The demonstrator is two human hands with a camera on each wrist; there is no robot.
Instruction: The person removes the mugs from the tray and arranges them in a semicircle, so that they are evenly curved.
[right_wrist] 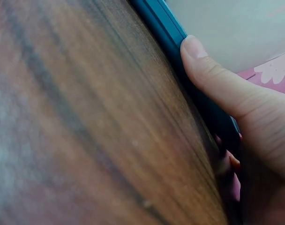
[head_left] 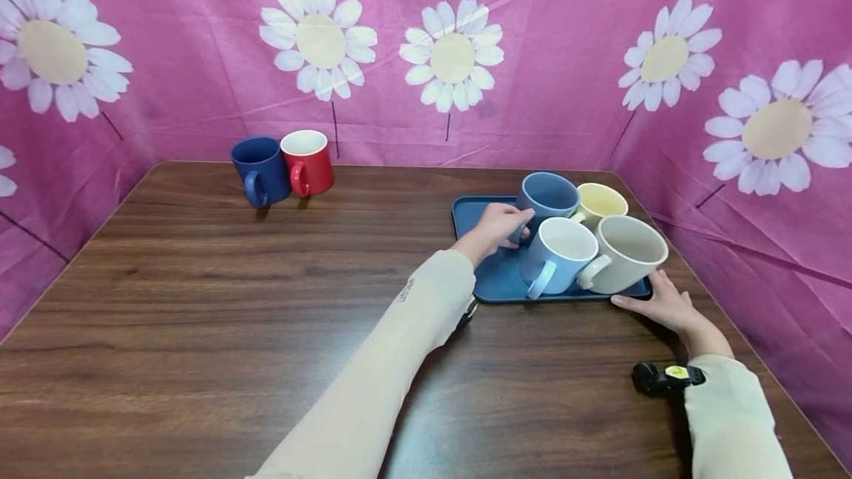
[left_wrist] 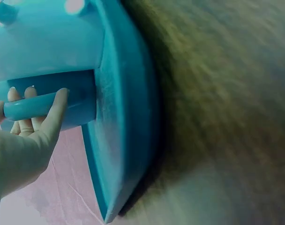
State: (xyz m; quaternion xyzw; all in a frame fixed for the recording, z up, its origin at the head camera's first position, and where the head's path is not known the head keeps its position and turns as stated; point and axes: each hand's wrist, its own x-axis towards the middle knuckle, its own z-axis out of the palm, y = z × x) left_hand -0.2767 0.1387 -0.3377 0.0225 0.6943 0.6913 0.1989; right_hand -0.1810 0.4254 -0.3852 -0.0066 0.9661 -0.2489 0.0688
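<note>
A blue tray [head_left: 495, 288] carries a dark blue-grey mug [head_left: 547, 198], a pale yellow mug [head_left: 602, 202], a light blue mug [head_left: 558, 268] and a cream mug [head_left: 629, 261]. My left hand [head_left: 495, 228] grips the handle [left_wrist: 30, 107] of the blue-grey mug, fingers curled through it and thumb on its outer side. That mug stands at the back of the tray. At the tray's front right corner, my right hand [head_left: 665, 307] holds the edge. Its thumb [right_wrist: 206, 65] lies on the rim, while the other fingers are mostly hidden at the side.
Two more mugs, one dark blue [head_left: 266, 168] and one red [head_left: 313, 168], stand side by side at the back left of the wooden table [head_left: 233, 301]. A pink flowered cloth [head_left: 546, 102] hangs behind and along both sides, close to the tray's right end.
</note>
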